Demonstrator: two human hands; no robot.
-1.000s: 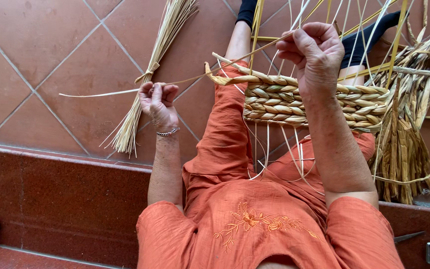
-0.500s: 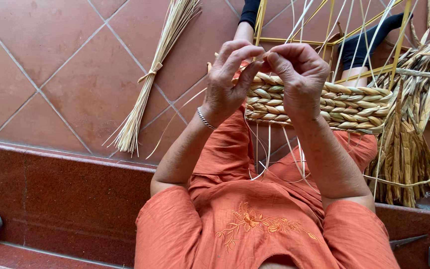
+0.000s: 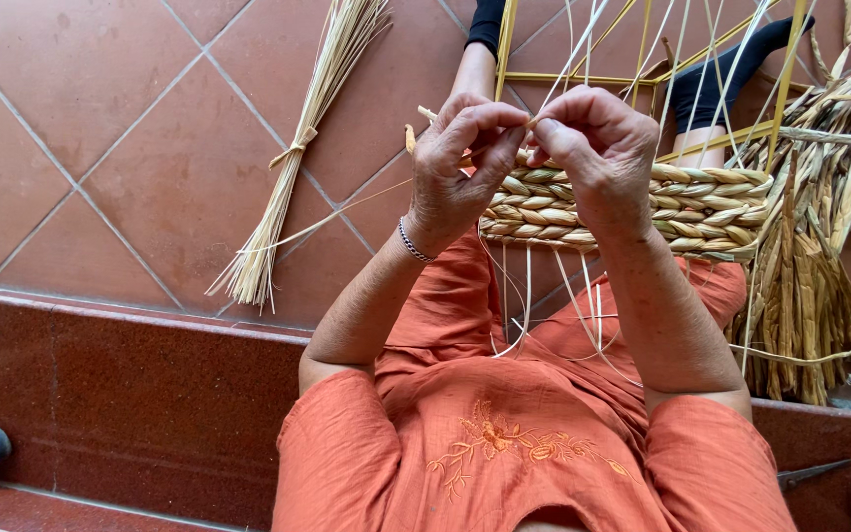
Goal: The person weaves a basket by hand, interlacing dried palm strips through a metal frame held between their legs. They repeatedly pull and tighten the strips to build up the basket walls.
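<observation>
Both hands are up over her lap: the left hand (image 3: 460,167) and right hand (image 3: 593,158) pinch one thin straw strand (image 3: 534,122) between closed fingertips, just above the woven band (image 3: 701,207). Weaving step, I'd say; next needs tucking it between the uprights.

Soft, even daylight, no glare; faint shadows beside the straw bundle (image 3: 293,158); sharp throughout, slight wide-angle edge stretch.

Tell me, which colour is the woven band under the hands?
Pale straw yellow with greenish strands; the woven band shows best in the head view.
</observation>
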